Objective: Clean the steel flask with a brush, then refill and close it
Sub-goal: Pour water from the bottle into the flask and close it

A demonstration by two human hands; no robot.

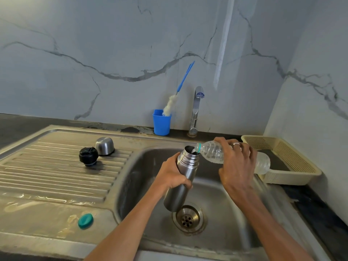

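At lower left a teal cap [85, 220] lies on the sink [56, 210] rim. At centre, over the basin, the left hand [172, 175] grips the tilted flask [181, 179]; the right hand [238, 166] grips a bottle [212, 152], its mouth at the flask's opening. Farther left, stopper [88, 156] and steel cup [104, 146] sit on the drainboard. At the back, the brush [176, 95] stands in a blue cup [162, 124] beside the tap [195, 110].

No text, label, brand, number or sign can be read anywhere in this view; the steel flask [185, 172] and the clear plastic bottle [212, 151] show bare surfaces, and any marking on the black stopper [88, 155] is too small to tell
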